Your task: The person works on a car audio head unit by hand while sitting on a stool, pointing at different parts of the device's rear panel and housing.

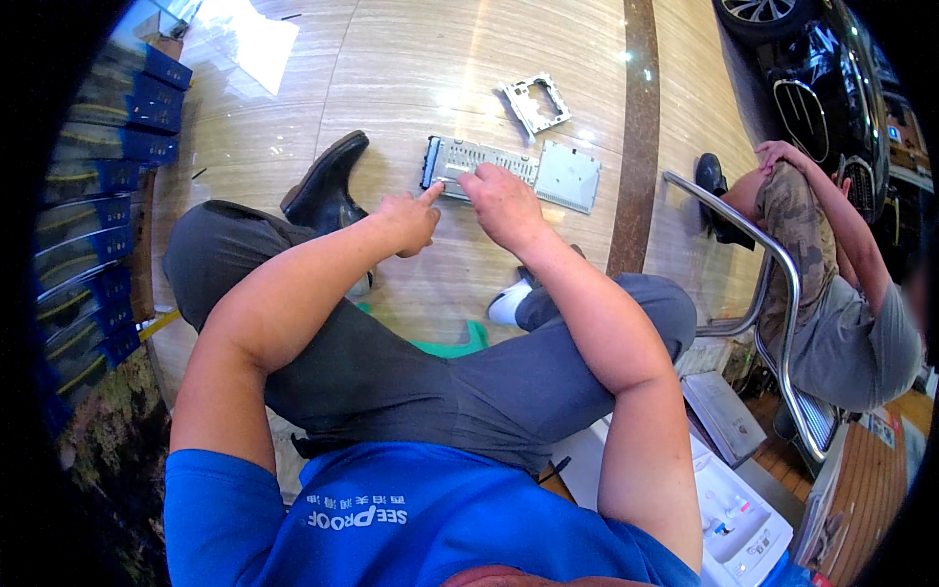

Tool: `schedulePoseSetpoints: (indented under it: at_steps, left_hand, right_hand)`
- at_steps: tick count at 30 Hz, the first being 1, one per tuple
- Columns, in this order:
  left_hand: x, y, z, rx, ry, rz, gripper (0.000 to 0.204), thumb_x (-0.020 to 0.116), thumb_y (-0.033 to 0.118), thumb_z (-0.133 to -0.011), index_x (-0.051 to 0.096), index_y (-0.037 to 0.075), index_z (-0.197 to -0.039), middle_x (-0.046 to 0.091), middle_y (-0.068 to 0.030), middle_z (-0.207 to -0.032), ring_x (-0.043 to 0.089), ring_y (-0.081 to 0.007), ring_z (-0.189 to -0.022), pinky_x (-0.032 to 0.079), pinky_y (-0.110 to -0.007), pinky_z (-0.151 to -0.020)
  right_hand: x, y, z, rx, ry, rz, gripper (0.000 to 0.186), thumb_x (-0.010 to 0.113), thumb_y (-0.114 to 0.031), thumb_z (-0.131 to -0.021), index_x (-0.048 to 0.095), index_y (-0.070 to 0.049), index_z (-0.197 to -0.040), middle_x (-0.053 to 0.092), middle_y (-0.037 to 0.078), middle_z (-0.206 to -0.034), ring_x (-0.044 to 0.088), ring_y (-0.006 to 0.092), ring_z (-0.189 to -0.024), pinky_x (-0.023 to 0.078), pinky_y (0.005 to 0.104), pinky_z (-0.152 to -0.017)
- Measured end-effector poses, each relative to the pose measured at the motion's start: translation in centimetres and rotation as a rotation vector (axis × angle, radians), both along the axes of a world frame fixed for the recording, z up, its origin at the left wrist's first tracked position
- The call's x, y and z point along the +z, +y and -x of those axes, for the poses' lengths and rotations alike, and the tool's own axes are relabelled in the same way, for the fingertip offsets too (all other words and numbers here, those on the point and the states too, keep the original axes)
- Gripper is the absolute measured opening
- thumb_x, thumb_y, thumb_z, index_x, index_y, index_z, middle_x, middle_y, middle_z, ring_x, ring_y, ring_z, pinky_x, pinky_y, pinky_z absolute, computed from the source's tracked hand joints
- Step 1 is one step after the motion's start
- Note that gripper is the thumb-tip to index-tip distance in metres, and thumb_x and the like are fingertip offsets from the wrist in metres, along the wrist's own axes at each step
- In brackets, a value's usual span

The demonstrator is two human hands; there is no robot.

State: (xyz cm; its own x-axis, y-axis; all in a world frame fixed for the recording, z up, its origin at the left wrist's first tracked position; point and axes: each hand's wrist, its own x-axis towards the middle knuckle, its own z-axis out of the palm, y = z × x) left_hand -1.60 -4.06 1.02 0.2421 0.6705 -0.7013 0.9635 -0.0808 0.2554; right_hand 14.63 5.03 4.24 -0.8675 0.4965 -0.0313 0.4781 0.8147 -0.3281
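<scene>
On the tiled floor in front of me lies a flat, slotted silver metal unit (489,155) with a dark, bluish strip along its left end. My left hand (412,221) reaches to the near left corner of this unit, index finger stretched out against it and the other fingers loosely curled. Over the unit's near middle, my right hand (505,203) is closed, thumb and fingers pressed together; what they hold, if anything, is hidden. A flat silver metal plate (569,177) lies at the right end of the unit. Beyond them rests an open silver frame (536,104).
Stacked blue boxes (88,235) line the left side. At the right another person (817,225) sits on a chair with a metal tube frame (782,264), near a dark car (827,88). A green object (460,342) shows below my legs; a white appliance (729,504) stands at lower right.
</scene>
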Motion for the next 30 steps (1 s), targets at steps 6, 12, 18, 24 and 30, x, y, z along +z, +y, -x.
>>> schedulePoseSetpoints:
  at_steps: [6, 12, 18, 24, 30]
  left_hand:
    - [0.1, 0.0, 0.0, 0.000, -0.011, 0.003, 0.047, 0.067, 0.029, -0.091, 0.055, 0.007, -0.131, 0.016, -0.0127, -0.163, 0.053, -0.0359, -0.124, 0.049, -0.047, -0.097]
    - [0.1, 0.0, 0.0, -0.003, -0.009, -0.009, 0.048, 0.067, 0.029, -0.091, 0.055, 0.007, -0.132, 0.016, -0.0128, -0.163, 0.054, -0.0360, -0.123, 0.050, -0.047, -0.096]
    - [0.2, 0.1, 0.0, -0.018, 0.007, 0.008, 0.049, 0.066, 0.030, -0.091, 0.055, 0.006, -0.132, 0.016, -0.0132, -0.163, 0.055, -0.0362, -0.122, 0.050, -0.046, -0.096]
    - [0.1, 0.1, 0.0, -0.023, 0.010, 0.009, 0.050, 0.067, 0.031, -0.091, 0.055, 0.007, -0.132, 0.016, -0.0140, -0.163, 0.055, -0.0363, -0.123, 0.050, -0.046, -0.096]
    - [0.0, 0.1, 0.0, -0.021, 0.008, 0.002, 0.052, 0.067, 0.031, -0.091, 0.054, 0.008, -0.135, 0.016, -0.0138, -0.163, 0.055, -0.0361, -0.123, 0.050, -0.046, -0.096]
  right_hand:
    - [0.2, 0.0, 0.0, 0.000, -0.053, 0.030, 0.012, 0.053, -0.012, -0.087, 0.062, -0.006, -0.092, 0.060, 0.014, -0.092, 0.064, 0.0321, -0.092, 0.054, 0.0444, -0.077]
    - [0.0, 0.0, 0.0, -0.008, -0.008, 0.011, 0.014, 0.054, -0.005, -0.083, 0.061, -0.008, -0.095, 0.058, 0.012, -0.088, 0.062, 0.0328, -0.088, 0.052, 0.0446, -0.074]
    - [0.5, -0.2, 0.3, 0.011, -0.063, -0.045, 0.011, 0.055, -0.010, -0.086, 0.061, -0.008, -0.095, 0.060, 0.013, -0.087, 0.064, 0.0326, -0.086, 0.053, 0.0450, -0.073]
    - [0.6, -0.3, 0.6, -0.026, -0.224, 0.029, 0.012, 0.054, -0.010, -0.086, 0.063, -0.005, -0.091, 0.069, 0.016, -0.087, 0.070, 0.0341, -0.080, 0.057, 0.0452, -0.067]
    - [-0.3, 0.6, 0.1, -0.085, -0.162, 0.025, 0.019, 0.057, -0.025, -0.094, 0.061, -0.006, -0.094, 0.066, 0.016, -0.085, 0.067, 0.0352, -0.081, 0.054, 0.0468, -0.071]
